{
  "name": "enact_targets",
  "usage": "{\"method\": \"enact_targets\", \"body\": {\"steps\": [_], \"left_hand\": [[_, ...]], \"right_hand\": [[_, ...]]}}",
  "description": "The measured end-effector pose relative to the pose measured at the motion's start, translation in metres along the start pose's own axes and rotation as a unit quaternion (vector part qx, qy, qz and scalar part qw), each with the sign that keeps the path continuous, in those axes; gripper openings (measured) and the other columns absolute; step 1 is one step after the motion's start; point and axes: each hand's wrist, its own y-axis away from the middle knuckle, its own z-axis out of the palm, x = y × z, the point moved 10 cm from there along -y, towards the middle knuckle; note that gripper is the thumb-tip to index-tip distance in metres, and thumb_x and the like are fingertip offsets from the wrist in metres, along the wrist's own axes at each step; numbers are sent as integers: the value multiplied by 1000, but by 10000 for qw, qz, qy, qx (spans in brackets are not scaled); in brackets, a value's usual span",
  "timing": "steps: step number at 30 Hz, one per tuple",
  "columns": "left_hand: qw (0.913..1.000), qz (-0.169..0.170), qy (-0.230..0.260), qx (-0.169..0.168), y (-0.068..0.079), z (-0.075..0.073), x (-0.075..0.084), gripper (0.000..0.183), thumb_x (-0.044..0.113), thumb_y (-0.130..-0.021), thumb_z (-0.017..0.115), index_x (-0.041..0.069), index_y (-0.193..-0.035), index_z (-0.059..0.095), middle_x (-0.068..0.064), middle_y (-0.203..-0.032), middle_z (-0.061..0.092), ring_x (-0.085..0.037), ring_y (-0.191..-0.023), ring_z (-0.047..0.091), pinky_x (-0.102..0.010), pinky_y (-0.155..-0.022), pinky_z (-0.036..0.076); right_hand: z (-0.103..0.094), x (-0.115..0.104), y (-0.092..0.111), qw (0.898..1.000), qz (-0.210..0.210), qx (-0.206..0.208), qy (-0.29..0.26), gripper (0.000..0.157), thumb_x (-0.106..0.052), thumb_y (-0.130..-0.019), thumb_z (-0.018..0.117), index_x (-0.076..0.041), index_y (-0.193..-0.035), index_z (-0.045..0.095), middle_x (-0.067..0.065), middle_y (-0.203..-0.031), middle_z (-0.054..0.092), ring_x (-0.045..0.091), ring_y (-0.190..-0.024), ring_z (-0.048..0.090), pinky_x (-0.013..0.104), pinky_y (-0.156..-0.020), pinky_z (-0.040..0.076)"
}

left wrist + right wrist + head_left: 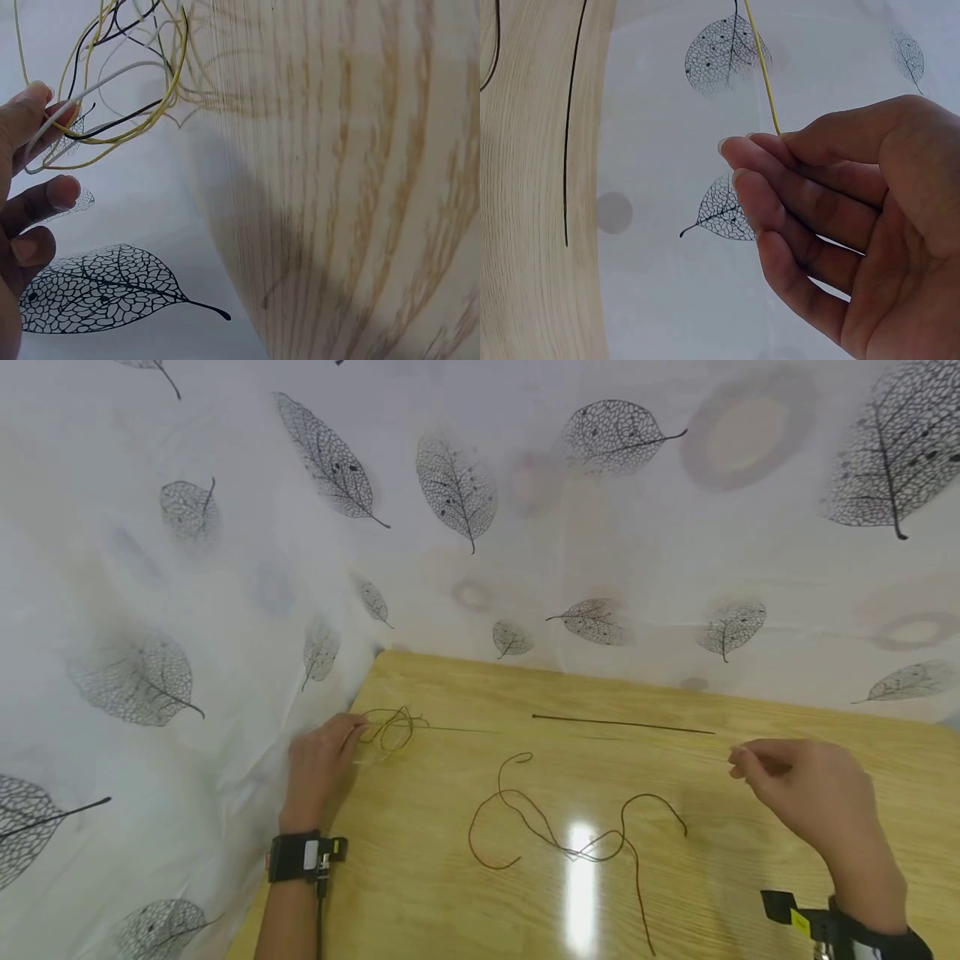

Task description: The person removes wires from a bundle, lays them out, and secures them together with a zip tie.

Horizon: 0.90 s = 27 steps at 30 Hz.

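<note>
At the table's far left corner, my left hand (pixel 324 764) pinches a loose, looped tangle of thin cords (pixel 393 731) between thumb and forefinger. Yellow, black and white strands show in the left wrist view, where the tangle hangs beside the table edge. My right hand (pixel 813 789), over the right part of the table, pinches the end of a yellow cord (pixel 766 75) between thumb and fingertips. In the head view a faint thin line runs from the tangle toward the right hand. The right hand's other fingers are bent and hold nothing.
A straight dark cord (pixel 622 722) lies along the back of the wood-grain table (pixel 420 893). Nearer the front, reddish-brown cord (pixel 555 839) lies in crossing curves. A white leaf-printed sheet (pixel 517 560) hangs behind the table and along its left side.
</note>
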Motion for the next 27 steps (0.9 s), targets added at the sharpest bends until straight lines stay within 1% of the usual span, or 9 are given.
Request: {"method": "enact_targets", "body": {"steps": [3, 6, 9, 11, 13, 16, 18, 22, 27], "left_hand": [[9999, -119, -16, -52, 2, 1, -3, 8, 17, -91, 70, 13, -97, 74, 2, -94, 75, -18, -61, 66, -31, -43, 44], [9999, -144, -39, -75, 3, 2, -6, 7, 17, -91, 69, 13, -96, 73, 3, -94, 74, -18, -60, 65, -32, -42, 43], [9999, -100, -72, -110, 4, 3, -9, 8, 16, -90, 70, 12, -97, 72, 2, -94, 73, -20, -61, 66, -33, -42, 44], [9999, -80, -70, -108, 5, 3, -11, 8, 15, -90, 71, 12, -97, 72, 2, -95, 73, -20, -62, 66, -34, -43, 45], [9998, -125, -62, -130, 6, 3, -14, 8, 15, -90, 70, 13, -98, 72, 3, -97, 73, -21, -64, 68, -35, -44, 47], [9997, -215, -55, -139, 8, 3, -17, 9, 16, -93, 67, 15, -100, 72, 4, -101, 73, -21, -67, 69, -35, -46, 48], [9996, -238, -78, -116, 8, 2, -17, 10, 17, -94, 65, 15, -101, 72, 4, -102, 73, -22, -66, 69, -35, -45, 47], [9998, -181, -109, 0, 7, 0, -15, 10, 17, -94, 65, 14, -101, 72, 3, -102, 73, -23, -60, 66, -35, -42, 43], [9997, -208, -118, 72, 7, -1, -16, 11, 16, -93, 65, 12, -102, 71, -1, -100, 74, -26, -57, 65, -38, -42, 42]], "right_hand": [[-5, 6, 1, 9998, 174, 43, 101, 24, -29, -93, 64, -10, -96, 79, 4, -73, 76, 25, -61, 65, 28, -39, 39], [-12, 10, 3, 9994, 271, 112, 180, 25, -29, -93, 63, -9, -96, 78, 6, -74, 76, 26, -61, 65, 29, -37, 39], [-17, 16, 5, 9990, 337, 180, 215, 24, -29, -93, 63, -10, -95, 78, 7, -75, 76, 20, -58, 65, 31, -38, 41], [-19, 22, 8, 9987, 385, 199, 251, 25, -29, -93, 63, -8, -94, 78, 9, -75, 76, 20, -58, 65, 34, -40, 43], [-22, 27, 10, 9985, 421, 216, 275, 26, -30, -93, 64, -7, -94, 78, 9, -74, 76, 13, -55, 63, 35, -42, 44], [-23, 35, 14, 9980, 503, 217, 303, 29, -31, -93, 64, -5, -95, 77, 10, -73, 76, 8, -54, 61, 38, -44, 46], [-25, 38, 16, 9977, 560, 244, 306, 30, -32, -93, 64, -6, -95, 78, 10, -73, 76, 2, -51, 58, 38, -44, 46], [-24, 44, 21, 9971, 649, 263, 286, 30, -30, -94, 64, -3, -95, 77, 12, -73, 76, 2, -50, 58, 41, -45, 47], [-25, 51, 26, 9969, 660, 347, 246, 27, -24, -93, 64, 0, -97, 76, 16, -75, 75, -7, -47, 55, 42, -43, 49]]}}
